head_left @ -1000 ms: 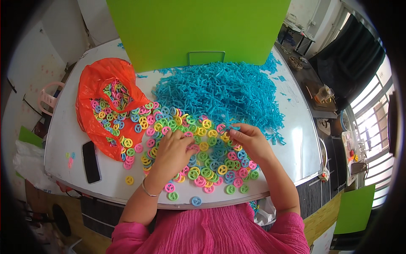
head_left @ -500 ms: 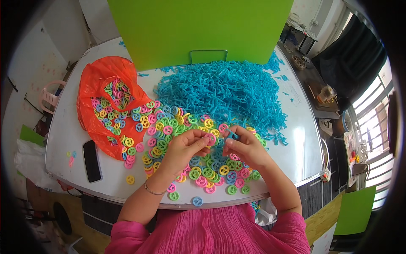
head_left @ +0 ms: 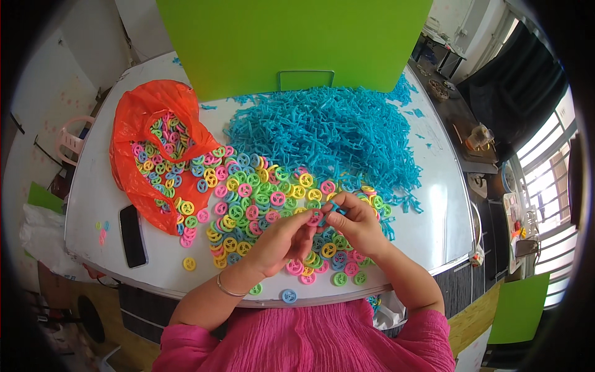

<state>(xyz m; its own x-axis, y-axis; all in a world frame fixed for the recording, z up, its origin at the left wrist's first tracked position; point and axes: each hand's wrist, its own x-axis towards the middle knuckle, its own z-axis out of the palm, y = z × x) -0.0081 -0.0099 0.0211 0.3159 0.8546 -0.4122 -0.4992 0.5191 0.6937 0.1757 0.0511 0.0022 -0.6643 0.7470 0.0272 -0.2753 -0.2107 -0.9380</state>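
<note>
Between thumb and fingers, my left hand [head_left: 285, 243] pinches a small pink plastic wheel [head_left: 315, 217] with open spokes. Right beside it, my right hand [head_left: 352, 221] grips a small blue plastic piece [head_left: 335, 207] close against the wheel. Fingers hide whether the two parts are joined. Under and around both hands lie many loose wheels [head_left: 277, 198] in pink, green, yellow and blue. Beyond them rises a big heap of blue plastic pieces [head_left: 322, 130].
At the left, a red plastic bag [head_left: 133, 115] lies with wheels spilling from it. A phone [head_left: 133, 235] rests near it on the white table [head_left: 434, 229]. A tall green panel [head_left: 291, 43] stands behind the blue heap. One blue wheel [head_left: 289, 296] sits at the front edge.
My hands have come together, with the left turned and moved right. The pink wheel and the blue piece, apart before, are now close against each other.
</note>
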